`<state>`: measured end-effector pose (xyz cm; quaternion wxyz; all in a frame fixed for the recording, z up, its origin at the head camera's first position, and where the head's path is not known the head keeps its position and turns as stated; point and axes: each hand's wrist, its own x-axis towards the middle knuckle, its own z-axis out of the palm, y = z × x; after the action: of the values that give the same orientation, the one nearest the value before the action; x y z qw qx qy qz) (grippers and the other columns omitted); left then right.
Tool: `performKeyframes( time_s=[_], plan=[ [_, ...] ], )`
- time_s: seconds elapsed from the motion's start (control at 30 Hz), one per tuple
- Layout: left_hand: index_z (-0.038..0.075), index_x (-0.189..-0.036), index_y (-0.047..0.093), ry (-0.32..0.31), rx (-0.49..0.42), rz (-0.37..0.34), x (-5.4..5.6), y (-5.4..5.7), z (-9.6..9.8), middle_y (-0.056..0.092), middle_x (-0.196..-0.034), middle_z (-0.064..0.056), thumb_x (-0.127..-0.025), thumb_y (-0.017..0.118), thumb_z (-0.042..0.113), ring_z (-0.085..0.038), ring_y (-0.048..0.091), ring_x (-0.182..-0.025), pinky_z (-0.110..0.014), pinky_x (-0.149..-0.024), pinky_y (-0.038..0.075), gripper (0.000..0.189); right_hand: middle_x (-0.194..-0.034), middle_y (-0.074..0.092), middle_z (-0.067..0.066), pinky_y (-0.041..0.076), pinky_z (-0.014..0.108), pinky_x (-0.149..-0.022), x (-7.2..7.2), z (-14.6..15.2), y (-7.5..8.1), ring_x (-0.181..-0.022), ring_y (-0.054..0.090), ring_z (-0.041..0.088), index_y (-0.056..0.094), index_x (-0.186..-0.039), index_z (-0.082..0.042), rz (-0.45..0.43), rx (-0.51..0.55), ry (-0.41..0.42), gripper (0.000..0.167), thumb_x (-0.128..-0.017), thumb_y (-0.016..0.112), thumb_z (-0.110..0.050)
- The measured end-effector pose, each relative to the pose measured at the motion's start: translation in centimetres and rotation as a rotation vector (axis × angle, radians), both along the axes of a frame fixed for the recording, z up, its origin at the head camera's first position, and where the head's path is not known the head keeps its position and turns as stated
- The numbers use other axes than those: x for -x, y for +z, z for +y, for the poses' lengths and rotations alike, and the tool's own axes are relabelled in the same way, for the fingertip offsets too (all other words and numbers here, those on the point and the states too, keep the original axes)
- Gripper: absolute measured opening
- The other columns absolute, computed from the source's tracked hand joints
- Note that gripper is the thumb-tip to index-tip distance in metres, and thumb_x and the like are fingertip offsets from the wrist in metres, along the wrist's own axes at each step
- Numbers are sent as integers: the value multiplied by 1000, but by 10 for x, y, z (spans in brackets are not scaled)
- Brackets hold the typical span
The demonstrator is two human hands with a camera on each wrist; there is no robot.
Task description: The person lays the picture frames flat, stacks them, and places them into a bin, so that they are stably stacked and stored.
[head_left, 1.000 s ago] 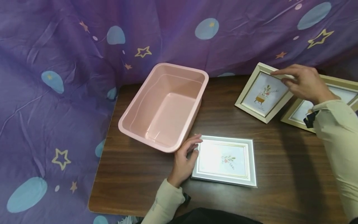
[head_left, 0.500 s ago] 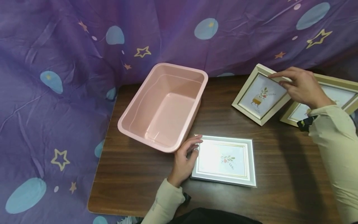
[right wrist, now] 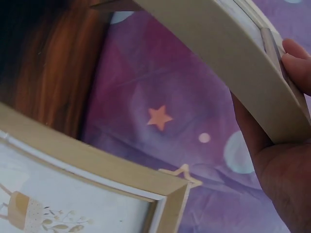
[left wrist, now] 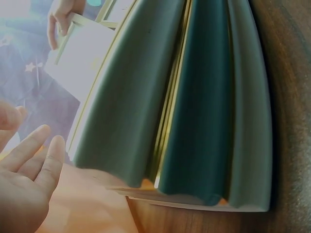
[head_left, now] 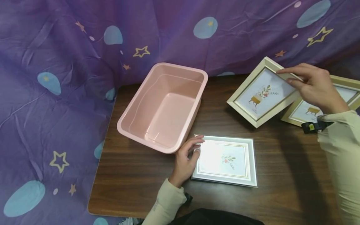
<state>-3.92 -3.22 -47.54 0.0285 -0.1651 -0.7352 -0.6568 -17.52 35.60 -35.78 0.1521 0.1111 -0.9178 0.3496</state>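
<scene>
1. A pink tub [head_left: 171, 115] stands on the brown wooden table [head_left: 135, 184], its front corner close to the left hand [head_left: 184, 161]; purple patterned cloth [head_left: 87, 47] hangs behind.
2. A gold frame [head_left: 305, 111] leans at the right, partly covered by the right hand [head_left: 320, 86].
3. A silvery white frame [head_left: 225, 161] lies flat near the tub, glare whitening much of its picture.
4. The left hand's fingers are loosely extended at that frame's left edge; I cannot tell whether they touch it.
5. The right hand pinches the cream frame [head_left: 261, 93] by its upper right side.
6. This frame is tilted at the table's back right, showing a potted plant print.
</scene>
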Motion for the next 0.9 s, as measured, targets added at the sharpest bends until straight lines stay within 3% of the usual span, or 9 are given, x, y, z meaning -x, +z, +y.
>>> performKeyframes(
  time_s=[0.3, 0.5, 0.7, 0.9],
  plan=[
    [-1, -119, 66, -11, -14, 32, 3, 3, 2, 64, -136, -17, -89, 51, -15, -32, 63, -124, -43, -99, 56, 35, -95, 60, -25, 33, 14, -56, -32, -6, 17, -74, 46, 1, 72, -126, -13, -95, 142, -35, 37, -94, 60, 2],
    [-2, -119, 65, -26, -30, 20, 3, 5, 3, 64, -136, -18, -90, 50, -13, -34, 62, -124, -41, -100, 56, 34, -102, 64, -16, 37, 15, -49, -45, -12, 21, -71, 54, -2, 69, -126, -5, -112, 269, 6, 36, -93, 60, 5],
    [-5, -122, 62, -34, -33, 28, 4, 7, 4, 62, -137, -21, -91, 49, -11, -34, 61, -125, -44, -100, 56, 34, -104, 67, -16, 37, 13, -59, -57, -20, 22, -79, 50, 3, 71, -124, -4, -62, 239, 9, 35, -91, 63, 7],
    [-4, -136, 51, -40, -68, 26, 6, 9, 7, 58, -141, -22, -90, 51, -10, -37, 57, -131, -51, -100, 54, 47, -108, 66, -17, 39, 10, -64, -72, -27, 20, -85, 50, 5, 71, -122, -3, -37, 176, 34, 35, -91, 61, 9]
  ],
)
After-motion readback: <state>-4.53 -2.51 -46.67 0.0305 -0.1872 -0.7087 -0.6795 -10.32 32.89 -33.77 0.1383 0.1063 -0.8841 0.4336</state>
